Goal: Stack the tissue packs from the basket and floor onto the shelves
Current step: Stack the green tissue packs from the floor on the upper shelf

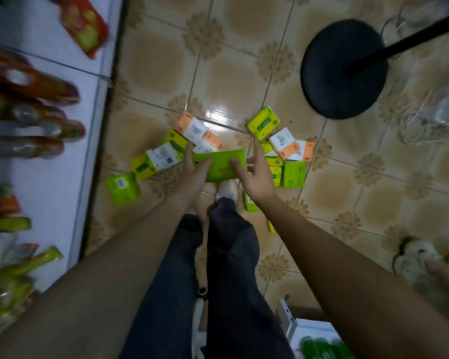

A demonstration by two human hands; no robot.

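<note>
Snugly in the grip of left hand (192, 174) and right hand (258, 177), flat lime-green tissue pack (221, 165)

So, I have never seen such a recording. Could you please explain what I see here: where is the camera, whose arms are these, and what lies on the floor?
There is no machine here. One camera sits on a person's head and looks down, so you see that person's own bare arms and legs in dark trousers. The left hand and the right hand hold one long green pack between them, with a thumb on its top at each end. Below it, on the tiled floor, lie scattered tissue packs, yellow-green or orange and white. Along the left edge runs a white shelf with goods too blurred to name. The black disc at the upper right is the foot of a stand.
</note>
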